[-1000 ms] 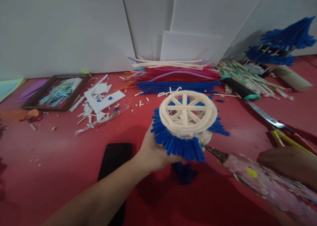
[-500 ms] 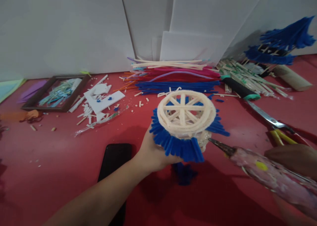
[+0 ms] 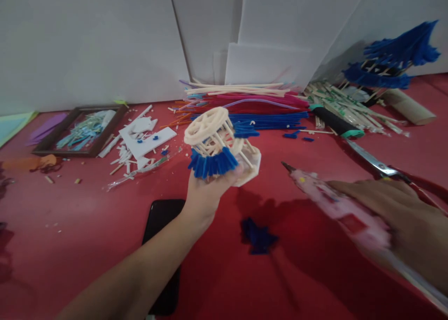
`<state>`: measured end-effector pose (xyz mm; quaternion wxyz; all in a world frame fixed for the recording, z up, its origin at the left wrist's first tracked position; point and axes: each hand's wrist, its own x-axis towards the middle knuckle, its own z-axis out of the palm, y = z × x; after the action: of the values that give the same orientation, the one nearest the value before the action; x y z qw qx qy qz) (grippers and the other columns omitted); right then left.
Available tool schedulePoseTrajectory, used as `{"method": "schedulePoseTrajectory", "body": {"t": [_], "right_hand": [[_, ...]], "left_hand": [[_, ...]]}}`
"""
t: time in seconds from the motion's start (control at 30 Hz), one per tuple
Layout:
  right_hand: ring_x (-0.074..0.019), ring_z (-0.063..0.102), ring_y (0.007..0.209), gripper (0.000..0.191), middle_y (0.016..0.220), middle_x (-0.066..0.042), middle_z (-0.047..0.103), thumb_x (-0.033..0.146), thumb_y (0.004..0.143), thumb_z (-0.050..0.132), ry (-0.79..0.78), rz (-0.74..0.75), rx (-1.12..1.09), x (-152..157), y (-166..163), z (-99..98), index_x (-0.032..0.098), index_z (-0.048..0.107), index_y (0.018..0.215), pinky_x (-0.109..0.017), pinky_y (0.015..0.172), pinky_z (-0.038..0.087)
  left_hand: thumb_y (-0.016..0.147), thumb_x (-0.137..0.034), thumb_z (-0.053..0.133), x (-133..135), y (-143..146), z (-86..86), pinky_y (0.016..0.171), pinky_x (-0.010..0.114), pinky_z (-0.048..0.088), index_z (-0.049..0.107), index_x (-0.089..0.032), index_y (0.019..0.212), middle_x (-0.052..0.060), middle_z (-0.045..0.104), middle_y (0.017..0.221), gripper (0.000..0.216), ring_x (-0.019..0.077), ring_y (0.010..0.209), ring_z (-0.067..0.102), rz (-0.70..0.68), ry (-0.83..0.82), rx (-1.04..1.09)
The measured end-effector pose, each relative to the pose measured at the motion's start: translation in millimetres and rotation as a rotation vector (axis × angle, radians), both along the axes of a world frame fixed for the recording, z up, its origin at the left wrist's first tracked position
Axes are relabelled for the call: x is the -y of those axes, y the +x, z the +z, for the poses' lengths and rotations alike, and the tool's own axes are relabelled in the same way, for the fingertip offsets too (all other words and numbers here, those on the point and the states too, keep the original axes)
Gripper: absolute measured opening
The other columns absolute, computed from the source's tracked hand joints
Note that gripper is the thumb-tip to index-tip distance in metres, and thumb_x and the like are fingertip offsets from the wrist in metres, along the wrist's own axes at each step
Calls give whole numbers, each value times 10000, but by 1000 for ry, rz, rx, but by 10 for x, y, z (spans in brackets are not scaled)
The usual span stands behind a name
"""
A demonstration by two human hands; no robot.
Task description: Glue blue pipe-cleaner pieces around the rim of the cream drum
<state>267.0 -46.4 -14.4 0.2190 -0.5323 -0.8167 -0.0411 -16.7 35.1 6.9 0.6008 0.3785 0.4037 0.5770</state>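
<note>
My left hand [image 3: 206, 194] is wrapped round a small model tower [image 3: 207, 126], tilted to the left. The tower has a cream spoked ring on top, thin posts, a fringe of blue pipe-cleaner pieces and a pale flat base [image 3: 252, 168]. My right hand [image 3: 395, 208] grips a pink hot glue gun [image 3: 339, 205], its dark nozzle pointing left toward the tower but apart from it. Below, between the hands, a cluster of blue pipe-cleaner pieces [image 3: 259, 236] lies on the red table. Part of the tower is hidden by my left fingers.
Bundled pipe cleaners [image 3: 252, 121] lie at the back. Scissors [image 3: 378, 163], a black-and-green handle [image 3: 336, 120] and wrapped sticks [image 3: 350, 105] are at right, near a blue-roofed model [image 3: 385, 63]. A phone [image 3: 163, 236], a brown frame [image 3: 80, 131] and white scraps [image 3: 147, 142] lie left.
My left hand has moved left and tipped the tower, so its side and base show. The glue gun's nozzle has drawn away from the tower, and the blue cluster on the table is uncovered.
</note>
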Motion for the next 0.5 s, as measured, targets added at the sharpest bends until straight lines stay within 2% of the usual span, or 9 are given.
{"method": "schedulePoseTrajectory", "body": {"t": [0.1,0.17,0.3,0.4,0.47,0.5], "right_hand": [[-215,638,875,416,969,-72,708,90,761,479,55,89,109,-226,13,11,238,581,1137,-390,744,436],[-204,626,889,419,931,-55,704,71,775,456,33,140,113,-373,82,-21,262,613,1114,-388,759,427],[-200,592,916,459,1043,-67,686,56,800,448,-16,165,141,-547,126,8,308,676,1108,-393,764,407],[-242,562,985,337,1111,-135,635,126,884,438,27,154,107,-495,-132,152,239,672,1098,-436,815,415],[-204,577,1014,257,1082,-92,647,219,953,457,-8,277,77,-397,-406,247,241,634,1138,-377,856,452],[-161,590,943,215,1017,-50,656,262,973,455,-40,368,71,-345,-540,282,259,636,1088,-323,824,465]], "left_hand": [[544,-357,927,-22,-16,-21,1089,491,505,731,-217,931,54,792,1028,456,313,1164,689,32,-22,13],[546,-362,928,-16,-11,-18,1071,498,518,735,-222,933,52,797,1001,454,312,1137,704,21,-7,13],[548,-360,927,13,8,4,1053,491,534,731,-244,1014,49,800,1018,519,306,1122,714,-32,23,13],[562,-334,926,31,10,15,1061,487,525,712,-262,1101,40,803,1014,585,297,1122,715,-53,35,5],[566,-340,925,36,11,16,1046,485,535,718,-259,1086,33,805,978,565,293,1088,728,-52,51,8],[567,-349,923,35,12,13,1038,486,540,728,-250,1056,31,804,956,535,291,1066,735,-48,55,9]]}}
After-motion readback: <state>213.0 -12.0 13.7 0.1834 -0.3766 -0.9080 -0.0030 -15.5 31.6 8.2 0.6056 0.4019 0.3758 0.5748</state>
